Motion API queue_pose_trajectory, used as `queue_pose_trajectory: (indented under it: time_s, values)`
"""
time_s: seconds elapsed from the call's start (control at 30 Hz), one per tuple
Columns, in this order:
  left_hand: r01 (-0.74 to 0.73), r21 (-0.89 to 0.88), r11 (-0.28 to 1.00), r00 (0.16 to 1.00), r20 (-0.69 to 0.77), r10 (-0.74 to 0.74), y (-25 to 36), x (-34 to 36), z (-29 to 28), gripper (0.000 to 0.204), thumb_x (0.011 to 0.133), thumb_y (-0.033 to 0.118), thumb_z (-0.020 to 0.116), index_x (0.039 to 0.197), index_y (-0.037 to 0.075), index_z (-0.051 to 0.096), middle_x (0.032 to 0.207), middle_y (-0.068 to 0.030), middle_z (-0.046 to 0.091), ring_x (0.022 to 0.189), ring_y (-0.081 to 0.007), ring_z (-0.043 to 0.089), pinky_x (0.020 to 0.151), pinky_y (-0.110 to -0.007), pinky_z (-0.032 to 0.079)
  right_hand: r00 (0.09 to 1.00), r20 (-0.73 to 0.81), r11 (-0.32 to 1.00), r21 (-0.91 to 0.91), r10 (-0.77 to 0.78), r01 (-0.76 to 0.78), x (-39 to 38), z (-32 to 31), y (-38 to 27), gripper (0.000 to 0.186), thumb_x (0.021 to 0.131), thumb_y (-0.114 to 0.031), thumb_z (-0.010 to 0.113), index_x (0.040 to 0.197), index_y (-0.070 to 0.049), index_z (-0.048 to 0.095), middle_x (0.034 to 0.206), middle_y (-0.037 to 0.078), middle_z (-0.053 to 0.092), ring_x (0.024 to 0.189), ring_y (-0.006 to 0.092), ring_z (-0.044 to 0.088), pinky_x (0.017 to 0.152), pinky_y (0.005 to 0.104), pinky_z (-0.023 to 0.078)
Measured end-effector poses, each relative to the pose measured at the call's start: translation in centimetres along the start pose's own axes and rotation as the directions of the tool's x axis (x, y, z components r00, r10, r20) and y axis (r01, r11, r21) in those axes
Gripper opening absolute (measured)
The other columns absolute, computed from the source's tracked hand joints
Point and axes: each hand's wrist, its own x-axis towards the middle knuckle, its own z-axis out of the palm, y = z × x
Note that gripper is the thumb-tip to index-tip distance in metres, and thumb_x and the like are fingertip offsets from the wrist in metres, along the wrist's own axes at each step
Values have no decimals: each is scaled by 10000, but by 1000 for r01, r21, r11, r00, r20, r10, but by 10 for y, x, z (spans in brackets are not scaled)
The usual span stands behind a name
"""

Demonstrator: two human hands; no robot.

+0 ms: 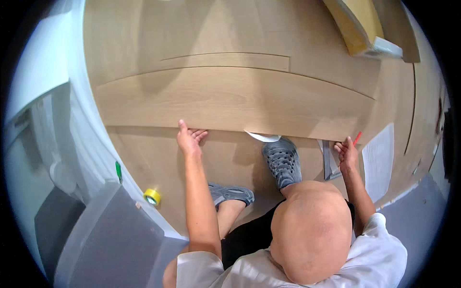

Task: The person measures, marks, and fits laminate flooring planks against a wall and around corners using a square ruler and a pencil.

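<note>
Rounded knee [312, 230] | left hand [190, 140] spread, thumb on wood-grain plank [230, 101] | right hand [347, 153] gripping slim red stick [357, 138]

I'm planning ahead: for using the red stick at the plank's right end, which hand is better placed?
Probably the right hand: it holds the red stick near the right end of the plank. The left hand is farther off, at the plank's near edge.
</note>
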Motion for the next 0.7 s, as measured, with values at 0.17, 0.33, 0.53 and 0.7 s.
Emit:
queue_pose_trajectory:
  time_s: [0.17, 0.33, 0.53, 0.7]
  values:
    - [-11, -16, 1000, 1000, 24, 11, -1, 0, -9, 601, 1039, 524, 511, 1153, -65, 552, 947, -199, 697, 789, -291, 725, 606, -372, 621, 998, 23, 968, 248, -54, 47, 8, 0, 14, 474, 1007, -515, 586, 1204, -84, 604, 1027, 69, 705, 869, 139, 684, 452, 194, 336]
    - [-54, -26, 998, 999, -6, 54, 2, -6, -5, 619, 1037, 521, 520, 1159, -86, 531, 920, -209, 686, 757, -297, 729, 572, -364, 628, 982, -27, 960, 207, -185, 187, 9, 5, 28, 514, 996, -548, 595, 1212, -81, 611, 993, 51, 711, 864, 131, 675, 455, 202, 343]
    - [-27, -10, 1000, 999, 26, 27, 2, -5, -7, 665, 1030, 541, 521, 1207, -100, 513, 944, -238, 687, 789, -315, 737, 591, -361, 634, 980, 6, 963, 190, -197, 192, 10, 4, 28, 510, 996, -556, 594, 1191, -85, 608, 950, 28, 688, 842, 124, 669, 455, 200, 354]
    - [-28, 1, 1000, 999, 43, 28, 5, -8, -3, 685, 1026, 548, 524, 1218, -109, 509, 941, -241, 688, 792, -316, 736, 605, -363, 636, 978, -32, 959, 189, -208, 210, 5, 9, 26, 503, 999, -553, 590, 1177, -83, 615, 917, 21, 674, 831, 118, 670, 442, 200, 356]
